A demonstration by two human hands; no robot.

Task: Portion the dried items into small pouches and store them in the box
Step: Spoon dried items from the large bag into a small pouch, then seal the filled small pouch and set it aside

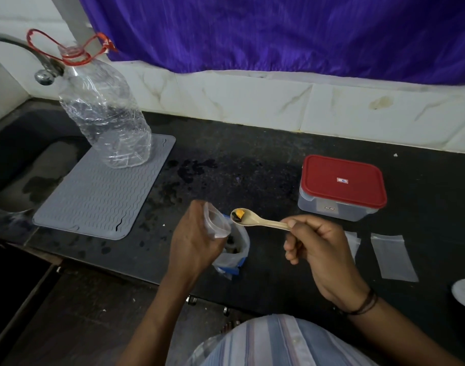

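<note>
In the head view, low in the middle of the frame, the left hand (pixel 197 239) grips a small clear pouch (pixel 217 220), its mouth held open and turned toward the right. Just beside that mouth sits the bowl of a beige spoon (pixel 257 220), carrying an orange piece and some dark dried items (pixel 238 215); the right hand (pixel 321 247) pinches the spoon's handle, fingers curled round it. Below the pouch stands an open packet (pixel 234 256) on the dark counter (pixel 252 170), with what look like more dark pieces inside, though that part is blurred. To the right of centre rests a clear box (pixel 339 207) with its red lid (pixel 343 180) on. Flat empty pouches (pixel 392 256) lie at lower right. At upper left a large clear bottle (pixel 104 112) stands on a grey ribbed mat (pixel 99 196).
</note>
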